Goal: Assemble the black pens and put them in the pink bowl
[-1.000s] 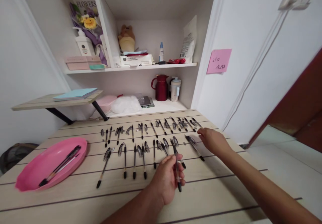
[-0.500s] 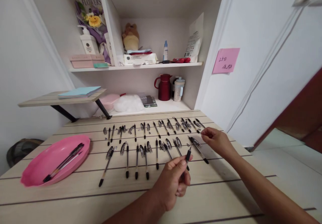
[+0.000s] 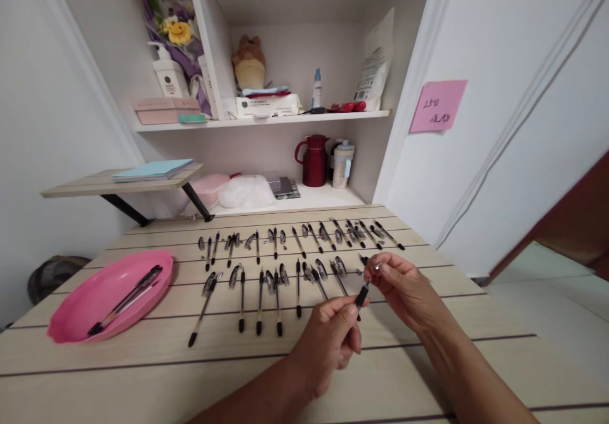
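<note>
My left hand (image 3: pixel 326 341) is closed around a pen (image 3: pixel 363 294), whose black grip and tip point up and away from me. My right hand (image 3: pixel 404 287) is at the pen's tip, thumb and fingertips pinched on a small shiny piece (image 3: pixel 378 268) that looks like a metal pen tip. Whether this piece touches the pen I cannot tell. Beyond both hands, several uncapped black pens (image 3: pixel 260 300) lie in two rows on the wooden table. Clear pen caps (image 3: pixel 339 266) and other tiny parts are scattered among them. My right hand partly hides one pen.
On the left, a pink tray (image 3: pixel 64 322) holds pens and a thin white stick. A small raised shelf (image 3: pixel 85 185) on black legs stands behind it. At the back is a white cabinet with a red jug (image 3: pixel 314 162), a cup (image 3: pixel 343 165) and other items.
My right hand has moved left and toward me from the table's right side, bringing a small shiny piece to the pen's tip. The left hand still grips the pen.
</note>
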The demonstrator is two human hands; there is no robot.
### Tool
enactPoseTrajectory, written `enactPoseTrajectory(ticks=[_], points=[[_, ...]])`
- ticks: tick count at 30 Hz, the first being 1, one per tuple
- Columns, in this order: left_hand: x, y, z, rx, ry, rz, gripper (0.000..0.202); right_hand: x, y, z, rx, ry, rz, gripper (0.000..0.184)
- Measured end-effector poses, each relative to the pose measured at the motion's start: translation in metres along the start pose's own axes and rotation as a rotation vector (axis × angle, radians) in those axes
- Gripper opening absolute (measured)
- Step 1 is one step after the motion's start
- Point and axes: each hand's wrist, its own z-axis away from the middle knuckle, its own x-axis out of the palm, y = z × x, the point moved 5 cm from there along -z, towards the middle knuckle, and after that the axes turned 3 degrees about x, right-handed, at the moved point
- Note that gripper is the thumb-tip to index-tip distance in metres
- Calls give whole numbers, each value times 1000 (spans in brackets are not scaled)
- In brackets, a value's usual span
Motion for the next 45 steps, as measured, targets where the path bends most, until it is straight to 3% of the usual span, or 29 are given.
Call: enactPoseTrajectory(ticks=[11, 17, 23, 30, 37, 45], points=[[1, -1, -1, -3, -6, -22, 47, 4, 0, 4, 5, -68, 42, 16], [1, -2, -1, -17, -3, -28, 47, 14, 0, 9, 93, -183, 52, 18], [2, -1, 0, 5, 1, -31, 45, 17, 2, 10, 69, -257, 52, 12], [0, 4, -1, 63, 20, -16, 49, 19, 5, 11, 50, -279, 81, 10], [1, 1, -1, 50, 11, -28, 49, 15, 4, 13, 66, -183, 34, 22], [3, -1, -3, 64, 9, -31, 48, 21, 7, 11, 10, -218, -28, 6]])
